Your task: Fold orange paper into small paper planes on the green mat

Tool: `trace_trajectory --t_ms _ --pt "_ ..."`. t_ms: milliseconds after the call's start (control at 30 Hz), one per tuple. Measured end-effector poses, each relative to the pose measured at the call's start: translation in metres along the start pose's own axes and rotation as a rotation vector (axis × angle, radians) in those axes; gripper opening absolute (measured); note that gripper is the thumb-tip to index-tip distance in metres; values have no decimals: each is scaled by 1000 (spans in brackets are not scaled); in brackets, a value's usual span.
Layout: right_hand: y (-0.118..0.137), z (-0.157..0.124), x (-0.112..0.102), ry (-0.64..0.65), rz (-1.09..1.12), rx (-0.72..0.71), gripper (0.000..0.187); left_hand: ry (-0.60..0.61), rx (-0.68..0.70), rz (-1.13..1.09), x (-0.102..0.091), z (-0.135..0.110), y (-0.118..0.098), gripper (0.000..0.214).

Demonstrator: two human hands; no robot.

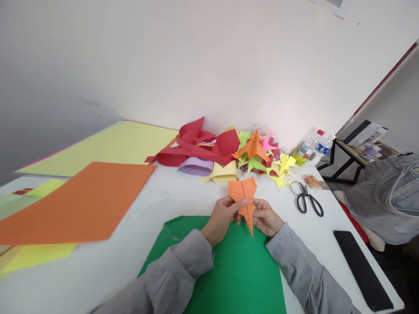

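Observation:
Between my two hands is a folded orange paper [241, 190], broad at the top and narrowing to a sharp point below, with a crease down its middle. My left hand [223, 216] pinches it from the left, the thumb lying across its front. From the right, my right hand [266, 218] grips its edge with bent fingers, some of them hidden behind the paper. Both hands are just over the far part of a green sheet [240, 270] on the white table [144, 222].
Behind my hands lie red paper strips [196, 146] and a pile of folded paper shapes [253, 150]. Scissors [307, 200], a black flat object [362, 268] and plastic bottles [312, 148] are on the right. Large orange [85, 205] and yellow sheets [108, 141] cover the left.

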State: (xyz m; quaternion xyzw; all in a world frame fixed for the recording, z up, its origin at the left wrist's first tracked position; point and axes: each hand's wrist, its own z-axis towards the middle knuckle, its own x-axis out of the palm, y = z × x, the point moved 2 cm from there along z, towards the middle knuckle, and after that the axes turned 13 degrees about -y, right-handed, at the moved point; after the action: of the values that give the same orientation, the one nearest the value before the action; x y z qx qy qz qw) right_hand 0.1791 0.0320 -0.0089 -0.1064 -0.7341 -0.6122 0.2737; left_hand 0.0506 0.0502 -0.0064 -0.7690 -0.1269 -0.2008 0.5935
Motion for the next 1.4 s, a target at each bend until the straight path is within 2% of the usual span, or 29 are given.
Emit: trace_trajectory --t_ms 167,367,600,900,1100,1233,1400 --pt "-1 0 1 -41 -13 -10 26 -61 21 38 -1 3 4 30" --pt "-5 2 -3 -88 -21 6 27 -80 32 50 -4 6 2 31" --pt "-9 2 -11 -73 -27 93 38 -125 28 -53 -15 18 -9 32" --pt "-8 3 -12 -72 -9 82 37 -133 101 -53 -20 24 -10 35" --pt "-9 5 -15 -70 26 85 32 -122 43 -161 -18 23 -15 37" --pt "-8 5 -17 -75 67 109 31 -38 -37 -236 -19 24 -15 45" --pt "-9 0 -14 25 104 248 33 -54 -175 -274 -21 24 -17 39"
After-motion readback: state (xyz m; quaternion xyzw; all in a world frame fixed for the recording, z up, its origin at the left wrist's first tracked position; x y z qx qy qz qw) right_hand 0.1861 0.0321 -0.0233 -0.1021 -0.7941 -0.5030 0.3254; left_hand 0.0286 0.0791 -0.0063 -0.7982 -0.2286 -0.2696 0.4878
